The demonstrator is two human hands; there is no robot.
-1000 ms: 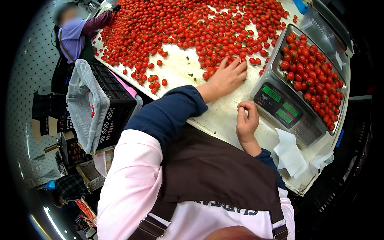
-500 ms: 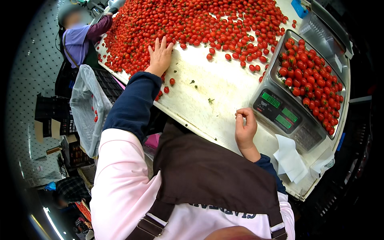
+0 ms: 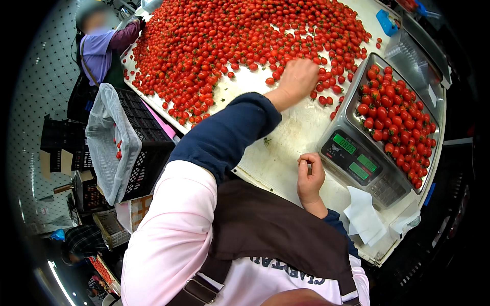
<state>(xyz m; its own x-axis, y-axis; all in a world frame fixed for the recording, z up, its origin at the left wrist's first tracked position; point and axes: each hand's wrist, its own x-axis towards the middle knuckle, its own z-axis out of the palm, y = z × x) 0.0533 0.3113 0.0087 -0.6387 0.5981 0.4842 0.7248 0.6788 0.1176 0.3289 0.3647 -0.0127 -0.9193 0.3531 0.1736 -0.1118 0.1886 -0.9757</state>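
Note:
A wide heap of cherry tomatoes point(image 3: 240, 30) covers the far part of the white table point(image 3: 286, 132). At the heap's near right edge is my left hand point(image 3: 298, 79), back upward, among loose tomatoes. Its fingers point down and are smeared, so their grip does not show. My right hand point(image 3: 310, 178) rests closed over the near part of the table, thumb pressed against the curled fingers. Whatever it pinches is too small to make out. To its right stands a digital scale point(image 3: 352, 158), its metal tray point(image 3: 360, 86) piled with cherry tomatoes.
A black crate point(image 3: 153, 158) with a clear plastic liner point(image 3: 104, 137) stands left of the table. White paper slips point(image 3: 365, 214) lie by the scale; clear plastic boxes point(image 3: 406, 53) and a blue container point(image 3: 386, 23) are behind it. A co-worker point(image 3: 97, 51) stands at the far left.
My left hand has swept right across the table from the heap's left side, its spread fingers now turned down. Tomatoes have gathered at the near left edge. My right hand stays closed, nearly in place.

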